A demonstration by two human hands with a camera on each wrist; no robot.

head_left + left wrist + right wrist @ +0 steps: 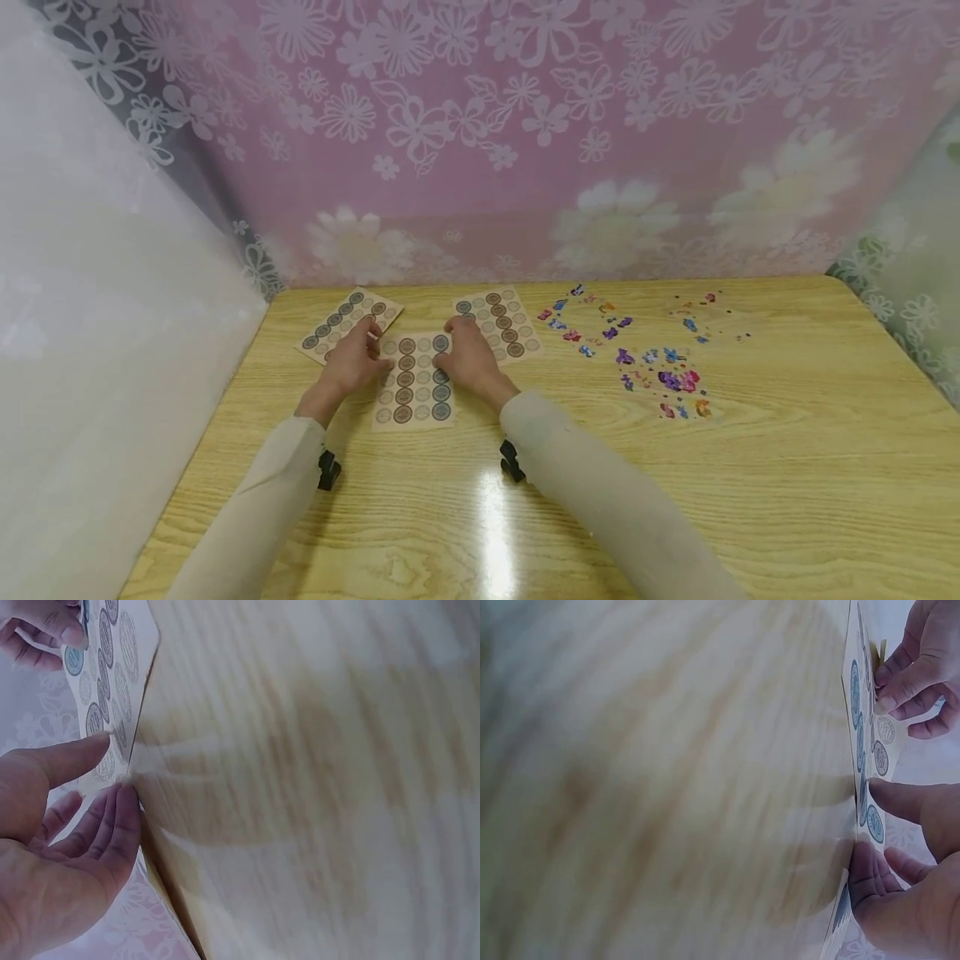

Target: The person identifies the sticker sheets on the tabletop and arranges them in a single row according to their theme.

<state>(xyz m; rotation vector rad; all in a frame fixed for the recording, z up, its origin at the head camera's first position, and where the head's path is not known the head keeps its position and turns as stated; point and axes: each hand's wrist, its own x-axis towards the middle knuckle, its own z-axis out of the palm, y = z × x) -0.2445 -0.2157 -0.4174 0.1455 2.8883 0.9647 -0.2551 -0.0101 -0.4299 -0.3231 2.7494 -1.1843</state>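
Observation:
A cream sheet of round stickers (414, 392), printed with columns of brown, pale and blue-grey circles, lies before me. My left hand (348, 358) pinches its left edge; in the left wrist view the thumb (86, 756) is on the printed face and the fingers curl at the rim. On the opposite edge my right hand (471, 357) grips the same sheet, its thumb (900, 801) over the blue-grey circles. A second sheet (337, 321) lies angled beyond the left hand, partly covered by it. Past the right hand lies a third sheet (501, 312).
Small shiny butterfly and flower pieces (678, 381) in purple, blue, pink and orange are scattered to the right on the wooden table (787, 483). A pink flowered curtain (487, 192) hangs along the back edge. White sheeting (112, 292) stands at the left.

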